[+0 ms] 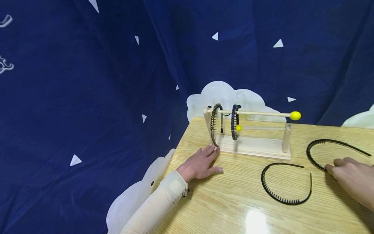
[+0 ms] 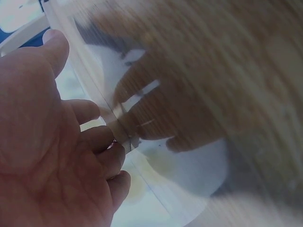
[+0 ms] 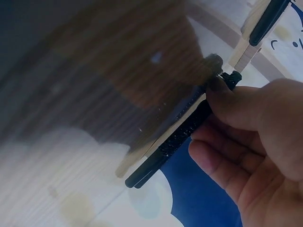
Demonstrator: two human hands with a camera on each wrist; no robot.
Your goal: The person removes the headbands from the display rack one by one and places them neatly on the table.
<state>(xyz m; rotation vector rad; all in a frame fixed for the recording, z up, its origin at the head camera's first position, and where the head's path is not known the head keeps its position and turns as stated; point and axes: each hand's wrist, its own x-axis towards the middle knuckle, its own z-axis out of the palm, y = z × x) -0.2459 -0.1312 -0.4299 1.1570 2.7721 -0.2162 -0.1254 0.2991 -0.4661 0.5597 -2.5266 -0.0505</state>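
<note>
On the table, my left hand [image 1: 201,164] lies with its fingers extended, fingertips by the left end of the wooden stand [image 1: 254,148]. The left wrist view shows its palm side, holding nothing. My right hand [image 1: 355,178], at the right, pinches a black toothed headband [image 1: 310,154] between thumb and fingers; the right wrist view shows this headband [image 3: 175,144] edge-on at the tabletop. Between the hands lies another black toothed headband [image 1: 264,183], flat on the wood. A brown patterned headband [image 1: 213,126] and a dark blue one [image 1: 233,123] hang on the stand's upper rod.
The stand's rods end in yellow knobs [image 1: 295,115]. The wooden table [image 1: 233,195] has its left edge beside my left forearm. A dark blue curtain [image 1: 131,81] with white shapes hangs behind and to the left.
</note>
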